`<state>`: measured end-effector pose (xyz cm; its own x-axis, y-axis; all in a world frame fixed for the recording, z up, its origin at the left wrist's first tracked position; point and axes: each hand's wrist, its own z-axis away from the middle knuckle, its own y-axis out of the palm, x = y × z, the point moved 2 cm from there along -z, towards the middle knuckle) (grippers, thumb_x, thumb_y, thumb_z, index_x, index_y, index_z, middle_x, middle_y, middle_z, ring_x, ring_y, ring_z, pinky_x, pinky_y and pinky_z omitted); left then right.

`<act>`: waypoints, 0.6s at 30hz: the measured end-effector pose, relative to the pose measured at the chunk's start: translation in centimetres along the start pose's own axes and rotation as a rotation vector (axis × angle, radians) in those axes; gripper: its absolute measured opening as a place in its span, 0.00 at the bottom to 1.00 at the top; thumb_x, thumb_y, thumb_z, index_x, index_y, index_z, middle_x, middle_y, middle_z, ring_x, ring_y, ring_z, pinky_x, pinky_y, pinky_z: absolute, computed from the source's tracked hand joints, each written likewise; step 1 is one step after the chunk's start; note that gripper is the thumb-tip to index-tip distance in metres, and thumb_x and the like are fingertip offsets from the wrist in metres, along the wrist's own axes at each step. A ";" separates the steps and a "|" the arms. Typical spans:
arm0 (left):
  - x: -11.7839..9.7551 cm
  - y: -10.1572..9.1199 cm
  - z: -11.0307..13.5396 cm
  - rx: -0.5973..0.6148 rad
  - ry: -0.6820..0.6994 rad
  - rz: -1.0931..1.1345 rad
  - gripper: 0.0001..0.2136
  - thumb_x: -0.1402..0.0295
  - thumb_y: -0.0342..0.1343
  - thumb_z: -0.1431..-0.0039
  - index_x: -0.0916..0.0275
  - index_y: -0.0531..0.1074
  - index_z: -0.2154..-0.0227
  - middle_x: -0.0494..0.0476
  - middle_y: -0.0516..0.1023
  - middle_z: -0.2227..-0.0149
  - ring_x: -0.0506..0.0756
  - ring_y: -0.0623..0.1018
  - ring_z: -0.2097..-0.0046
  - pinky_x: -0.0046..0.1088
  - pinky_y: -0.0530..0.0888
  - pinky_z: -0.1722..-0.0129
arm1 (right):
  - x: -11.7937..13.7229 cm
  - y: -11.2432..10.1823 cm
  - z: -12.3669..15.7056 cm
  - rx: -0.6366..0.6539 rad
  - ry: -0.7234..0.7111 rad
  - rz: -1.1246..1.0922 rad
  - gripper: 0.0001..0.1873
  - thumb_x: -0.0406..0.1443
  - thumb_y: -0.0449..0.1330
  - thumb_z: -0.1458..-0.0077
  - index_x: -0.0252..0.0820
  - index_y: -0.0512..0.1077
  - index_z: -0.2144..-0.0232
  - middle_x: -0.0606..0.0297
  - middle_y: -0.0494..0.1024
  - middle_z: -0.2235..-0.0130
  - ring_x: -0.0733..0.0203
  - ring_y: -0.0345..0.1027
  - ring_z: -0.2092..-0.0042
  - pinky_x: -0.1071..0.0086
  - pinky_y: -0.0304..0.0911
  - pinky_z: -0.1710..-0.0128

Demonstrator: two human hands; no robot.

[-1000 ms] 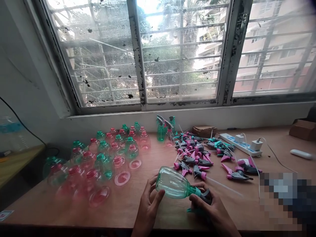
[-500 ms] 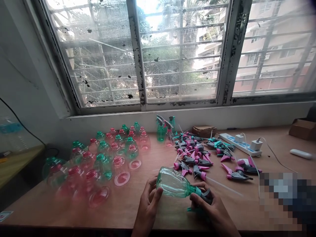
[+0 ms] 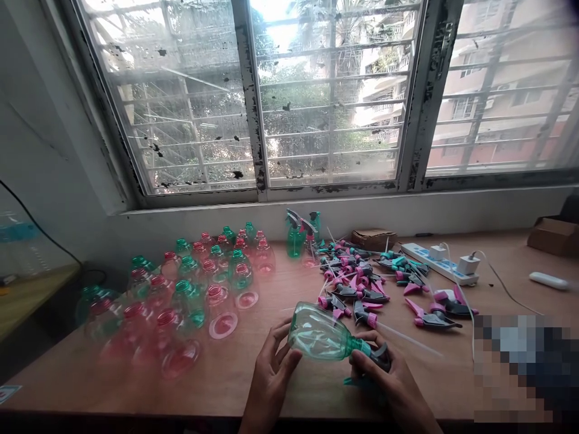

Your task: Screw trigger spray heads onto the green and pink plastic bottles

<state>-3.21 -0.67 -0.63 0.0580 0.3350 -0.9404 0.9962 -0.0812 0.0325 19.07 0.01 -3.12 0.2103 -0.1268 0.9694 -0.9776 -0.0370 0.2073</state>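
Note:
A clear green spray bottle [image 3: 319, 333] lies on its side in the air above the table's front, its base to the left and its neck to the right. My left hand [image 3: 274, 367] is closed round the base end, thumb on the near side. At the neck, my right hand [image 3: 384, 374] grips the grey and teal spray head [image 3: 379, 355], which sits on the bottle's mouth. A teal trigger [image 3: 353, 381] points down below the right fingers. Whether the collar is fully tight I cannot tell.
Several open pink and green bottles [image 3: 217, 301] stand at the left. Loose pink and teal spray heads [image 3: 357, 277] are heaped behind my hands. Three bottles with heads [image 3: 295, 238] stand by the wall. A power strip [image 3: 438, 263] with cables lies at the right.
The bottle has turned slightly about its long axis between my hands. Both hands keep nearly the same place; the view has shifted a little.

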 end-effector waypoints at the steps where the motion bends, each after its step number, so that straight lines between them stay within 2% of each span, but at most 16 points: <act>1: 0.0 0.0 0.0 -0.020 0.003 0.002 0.18 0.57 0.59 0.40 0.57 0.73 0.48 0.61 0.65 0.35 0.67 0.69 0.37 0.41 0.71 0.40 | 0.0 0.0 0.0 -0.002 0.005 0.007 0.23 0.51 0.69 0.52 0.40 0.73 0.62 0.68 0.78 0.78 0.57 0.71 0.74 0.64 0.70 0.71; 3: -0.1 -0.1 -0.1 -0.040 0.016 -0.012 0.17 0.58 0.59 0.39 0.57 0.74 0.49 0.61 0.65 0.35 0.67 0.67 0.35 0.42 0.70 0.39 | -0.1 0.0 0.0 -0.007 0.021 -0.002 0.24 0.51 0.69 0.53 0.39 0.73 0.61 0.67 0.78 0.78 0.57 0.71 0.74 0.64 0.70 0.71; 9: 0.2 -0.5 -0.1 -0.028 0.036 -0.200 0.19 0.60 0.54 0.35 0.50 0.68 0.42 0.55 0.58 0.31 0.64 0.58 0.31 0.44 0.60 0.33 | 0.1 -0.1 -0.1 0.000 0.016 -0.038 0.23 0.50 0.69 0.51 0.39 0.73 0.62 0.66 0.79 0.76 0.58 0.71 0.74 0.66 0.70 0.71; 12: 0.9 -0.3 0.0 -0.033 0.023 -0.192 0.21 0.59 0.55 0.36 0.50 0.67 0.41 0.56 0.60 0.32 0.64 0.59 0.32 0.45 0.61 0.34 | 0.2 -0.2 0.0 0.016 0.025 -0.089 0.20 0.48 0.68 0.50 0.40 0.73 0.63 0.67 0.78 0.75 0.59 0.71 0.74 0.67 0.69 0.71; 15: 0.3 0.1 -0.2 -0.230 0.021 -0.082 0.26 0.57 0.58 0.39 0.53 0.63 0.39 0.61 0.64 0.35 0.65 0.64 0.34 0.46 0.63 0.36 | 0.4 -0.3 0.2 -0.001 0.023 -0.139 0.18 0.47 0.69 0.49 0.41 0.73 0.64 0.68 0.77 0.76 0.60 0.71 0.74 0.68 0.70 0.71; 18: -2.8 0.7 -0.3 -0.481 0.086 0.042 0.24 0.55 0.59 0.40 0.58 0.67 0.44 0.63 0.67 0.37 0.65 0.65 0.35 0.45 0.62 0.36 | 0.5 -0.2 0.3 -0.036 0.012 -0.150 0.19 0.48 0.69 0.51 0.41 0.74 0.64 0.67 0.77 0.77 0.58 0.72 0.74 0.67 0.70 0.72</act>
<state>-2.61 -1.42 2.12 0.0835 0.4187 -0.9043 0.9088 0.3402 0.2415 19.36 -0.36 -2.68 0.3543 -0.1109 0.9285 -0.9349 -0.0189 0.3545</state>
